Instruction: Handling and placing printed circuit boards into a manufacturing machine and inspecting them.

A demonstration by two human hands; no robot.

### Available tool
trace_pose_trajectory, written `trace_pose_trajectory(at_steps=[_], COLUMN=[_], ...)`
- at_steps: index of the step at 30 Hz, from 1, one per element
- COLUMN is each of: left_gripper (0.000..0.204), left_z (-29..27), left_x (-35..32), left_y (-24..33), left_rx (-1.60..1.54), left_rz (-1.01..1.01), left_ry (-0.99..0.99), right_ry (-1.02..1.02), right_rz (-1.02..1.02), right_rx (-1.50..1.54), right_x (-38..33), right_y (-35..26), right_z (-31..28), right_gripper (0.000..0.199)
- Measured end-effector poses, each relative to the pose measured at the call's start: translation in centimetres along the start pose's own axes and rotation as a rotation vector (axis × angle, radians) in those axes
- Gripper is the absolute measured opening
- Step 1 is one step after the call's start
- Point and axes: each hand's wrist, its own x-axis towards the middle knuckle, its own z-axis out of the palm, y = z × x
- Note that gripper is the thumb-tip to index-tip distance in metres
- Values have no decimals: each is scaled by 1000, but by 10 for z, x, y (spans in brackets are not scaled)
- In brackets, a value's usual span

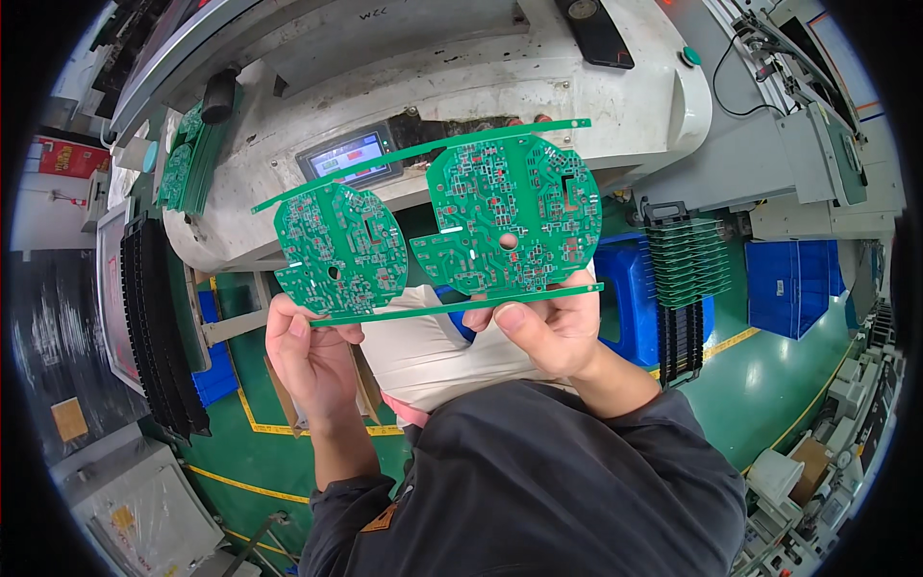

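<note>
A green circuit board panel (pixel 524 207) is held up in front of me, tilted toward my view. It has two rounded boards joined by thin green rails along the top and bottom. Small components dot both boards, and each has a round hole. My left hand (pixel 312 351) pinches the lower rail near its left end. Toward the right end, my right hand (pixel 553 332) grips the same rail, with the thumb on the near face and the fingers partly hidden behind. Beyond the panel is a white machine with a small touchscreen (pixel 351 154), partly covered by the upper rail.
A stack of green boards (pixel 187 168) stands on the machine at the left. Right of me, a black rack (pixel 685 260) holds several boards in spaced layers beside a blue bin (pixel 630 308). Another blue bin (pixel 793 288) lies farther right. A dark phone-like device (pixel 596 34) rests on the machine top.
</note>
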Motion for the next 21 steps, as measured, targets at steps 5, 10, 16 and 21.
trace_pose_trajectory(at_steps=[5,10,16,21], left_gripper=[17,17,17,17], left_z=[-1,0,2,6], left_x=[0,1,0,-4], left_y=[1,1,3,-2], left_rx=[18,-2,-29,33], left_rz=[11,-1,6,-3], left_ry=[-20,-8,-15,-29], right_ry=[5,15,32,115], right_rz=[-5,16,20,6], right_rx=[15,25,13,38], right_x=[0,1,0,0], right_y=[2,2,3,18], right_z=[0,0,0,-2], right_gripper=[52,52,50,48])
